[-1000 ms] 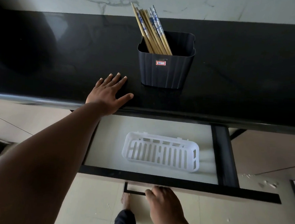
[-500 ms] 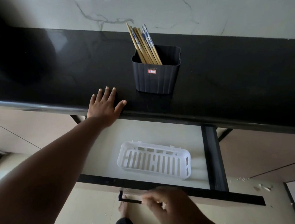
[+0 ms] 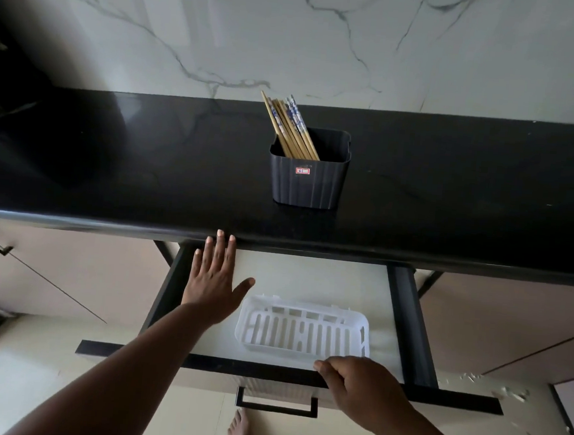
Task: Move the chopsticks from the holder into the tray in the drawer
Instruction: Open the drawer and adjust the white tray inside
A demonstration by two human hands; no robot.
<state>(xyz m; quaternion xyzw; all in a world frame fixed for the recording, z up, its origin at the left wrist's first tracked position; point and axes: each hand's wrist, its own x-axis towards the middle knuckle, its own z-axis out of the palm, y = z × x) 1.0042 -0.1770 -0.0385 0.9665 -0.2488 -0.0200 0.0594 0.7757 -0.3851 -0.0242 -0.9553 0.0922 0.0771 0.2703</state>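
Note:
Several wooden chopsticks [image 3: 291, 128] with blue-patterned tops lean left inside a dark ribbed holder [image 3: 307, 181] on the black countertop [image 3: 144, 178]. Below it the drawer [image 3: 410, 330] stands pulled out, and a white slotted tray [image 3: 304, 328] lies in it. My left hand [image 3: 213, 280] hovers open over the drawer's left part, fingertips at the counter edge, beside the tray. My right hand [image 3: 358, 384] rests curled on the drawer's front rim, just in front of the tray, holding nothing that I can see.
A black drawer handle [image 3: 276, 403] sits below the front panel. Marble wall [image 3: 327, 42] rises behind the counter. Beige cabinet doors [image 3: 68, 268] flank the drawer. My bare foot [image 3: 239, 430] stands on the tiled floor under the drawer.
My left hand slid off the countertop down over the open drawer. My right hand left the handle and rose to the drawer's front rim. The view pulled back.

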